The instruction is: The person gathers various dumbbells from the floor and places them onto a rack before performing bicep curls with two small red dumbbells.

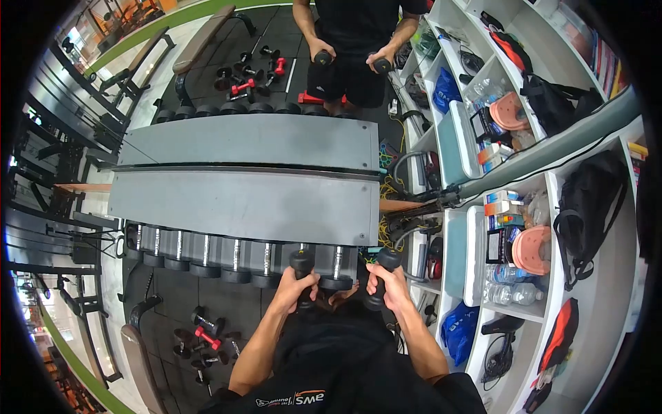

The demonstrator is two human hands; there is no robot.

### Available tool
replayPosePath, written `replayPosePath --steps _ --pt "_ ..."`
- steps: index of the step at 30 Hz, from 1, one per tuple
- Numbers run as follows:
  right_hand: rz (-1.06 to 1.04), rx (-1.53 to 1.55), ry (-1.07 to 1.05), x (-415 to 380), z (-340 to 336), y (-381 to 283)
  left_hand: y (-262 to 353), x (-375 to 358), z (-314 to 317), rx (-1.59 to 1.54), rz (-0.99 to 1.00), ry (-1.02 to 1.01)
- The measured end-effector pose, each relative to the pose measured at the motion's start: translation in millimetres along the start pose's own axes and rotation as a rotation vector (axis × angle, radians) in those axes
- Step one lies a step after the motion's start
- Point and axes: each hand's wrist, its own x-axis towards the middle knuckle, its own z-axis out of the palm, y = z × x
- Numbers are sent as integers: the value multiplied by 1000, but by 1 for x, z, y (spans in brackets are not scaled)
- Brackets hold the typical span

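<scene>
1. The left hand (298, 286) is wrapped tight around the handle of a black dumbbell (302, 265), held upright near 6 o'clock, just in front of the rack (234, 200).
2. The right hand (388, 286) is clenched on a second dumbbell (386, 261), tilted a little toward 1 o'clock.
3. Risk — both weights hang close over the racked dumbbells (236, 259); a slipping grip could knock one against them.
4. The shelves (476, 228) at 3 o'clock stand near — a wide swing might clip them.

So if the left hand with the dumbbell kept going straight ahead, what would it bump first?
Probably the rack's dumbbell row just ahead. The left hand holds its black dumbbell close to the handle of the nearest racked one, though depth is hard to judge.
</scene>
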Motion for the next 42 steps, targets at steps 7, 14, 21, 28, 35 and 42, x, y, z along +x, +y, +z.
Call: replayPosePath --steps 7,14,21,28,35,42 --pt "6 29 -80 10 28 -3 14 17 -9 -88 -20 -174" --pt "55 27 -177 32 23 -7 29 32 9 -48 -80 -144" --pt "87 -136 -353 64 0 -14 14 67 32 159 -28 -103" --pt "142 -318 -332 87 -19 -37 11 96 57 239 40 -101" --pt "75 -330 -310 115 -37 -40 2 127 64 262 33 -1" --pt "50 -408 -152 160 -43 -16 -27 173 41 265 25 148"
